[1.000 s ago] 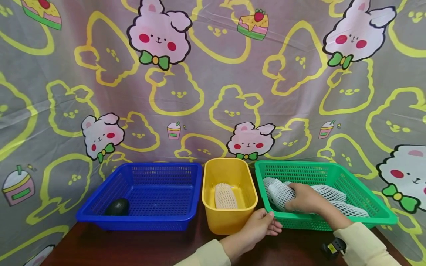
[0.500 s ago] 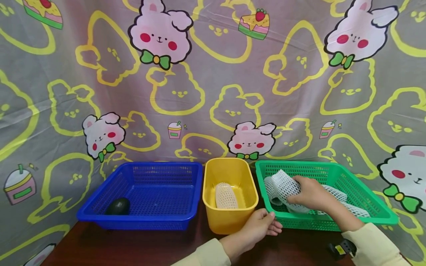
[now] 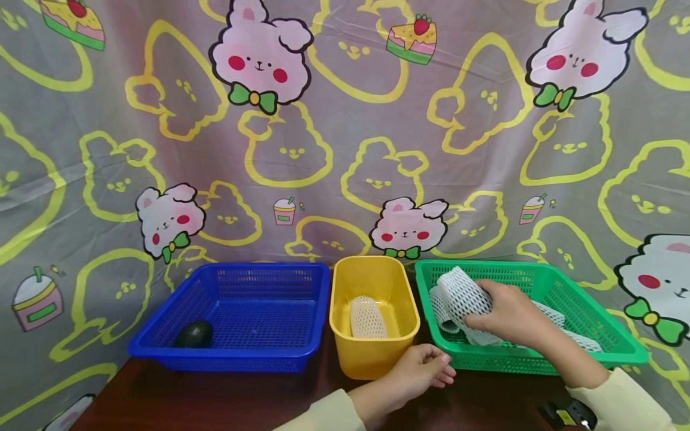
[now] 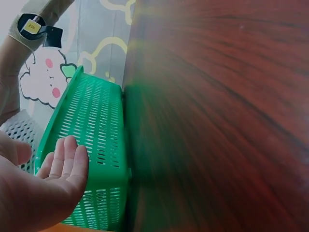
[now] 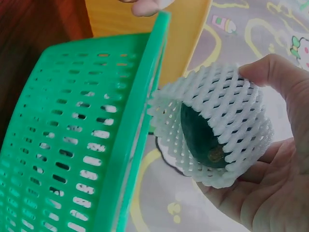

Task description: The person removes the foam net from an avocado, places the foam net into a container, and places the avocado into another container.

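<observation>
My right hand [image 3: 509,311] grips an avocado in a white foam net [image 3: 465,294], lifted above the left part of the green basket [image 3: 604,350]. In the right wrist view the dark green avocado [image 5: 199,137] shows through the net's open end, thumb on one side and fingers on the other. Several more white foam nets [image 3: 584,341] lie in that basket, partly hidden by my right arm. My left hand [image 3: 420,370] hovers with loosely bent fingers and holds nothing, in front of the gap between the yellow bin [image 3: 366,362] and the green basket's near corner.
Inside the yellow bin lies a cream foam net [image 3: 369,318]. A blue basket [image 3: 232,359] at the left holds one bare avocado [image 3: 195,334]. All three containers stand on a dark wooden table [image 3: 215,401], with a patterned curtain [image 3: 334,149] close behind.
My right hand has raised the netted avocado out of the pile and tilted it upward. My left hand has come slightly away from the green basket's corner.
</observation>
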Motion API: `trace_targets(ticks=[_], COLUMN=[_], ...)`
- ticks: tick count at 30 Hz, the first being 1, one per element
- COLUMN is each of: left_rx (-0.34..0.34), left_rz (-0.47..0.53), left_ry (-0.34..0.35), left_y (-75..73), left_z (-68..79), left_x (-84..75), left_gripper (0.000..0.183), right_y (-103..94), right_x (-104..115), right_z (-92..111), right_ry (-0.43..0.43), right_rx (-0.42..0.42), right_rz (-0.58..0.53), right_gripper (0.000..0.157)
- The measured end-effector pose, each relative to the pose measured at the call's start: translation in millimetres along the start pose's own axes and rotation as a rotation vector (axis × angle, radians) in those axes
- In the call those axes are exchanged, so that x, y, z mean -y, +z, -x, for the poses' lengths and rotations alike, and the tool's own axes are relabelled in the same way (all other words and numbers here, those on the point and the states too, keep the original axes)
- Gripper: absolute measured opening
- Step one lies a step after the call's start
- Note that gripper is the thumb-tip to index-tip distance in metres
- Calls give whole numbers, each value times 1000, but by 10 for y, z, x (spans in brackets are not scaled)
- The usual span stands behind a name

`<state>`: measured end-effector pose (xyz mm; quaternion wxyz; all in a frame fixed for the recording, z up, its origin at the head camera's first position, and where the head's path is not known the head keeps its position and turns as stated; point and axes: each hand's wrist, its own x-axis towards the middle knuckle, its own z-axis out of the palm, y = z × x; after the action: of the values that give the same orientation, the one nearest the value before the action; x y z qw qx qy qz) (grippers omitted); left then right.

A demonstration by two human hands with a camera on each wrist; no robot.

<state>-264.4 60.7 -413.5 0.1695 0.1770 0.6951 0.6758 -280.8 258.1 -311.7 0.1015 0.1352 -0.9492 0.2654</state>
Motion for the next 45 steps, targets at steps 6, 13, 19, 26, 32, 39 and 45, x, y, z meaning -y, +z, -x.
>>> trace_targets(ticks=[6, 13, 19, 26, 32, 39, 45], left_rx=[38, 131, 158, 153, 176, 208, 204], left_rz=[-38, -118, -188, -324, -465, -522, -495], left_ry=[4, 63, 96, 210, 289, 319, 299], left_y=[-81, -235, -423, -645, -829, -1024, -1162], left_z=[95, 265, 424, 574, 679, 800, 892], left_x=[11, 23, 4, -12, -16, -33, -38], left_gripper=[16, 20, 15, 13, 13, 14, 15], right_y=[-12, 9, 39, 123, 192, 302, 421], right_x=[139, 287, 399, 472, 543, 634, 690], right_z=[72, 186, 298, 406, 498, 548, 566], right_ry=[-29, -81, -136, -200, -325, -388, -451], right_rx=[-27, -48, -73, -130, -187, -133, -75], right_rz=[-1, -14, 5, -15, -42, -96, -106], right_gripper=[64, 66, 66, 65, 64, 69, 72])
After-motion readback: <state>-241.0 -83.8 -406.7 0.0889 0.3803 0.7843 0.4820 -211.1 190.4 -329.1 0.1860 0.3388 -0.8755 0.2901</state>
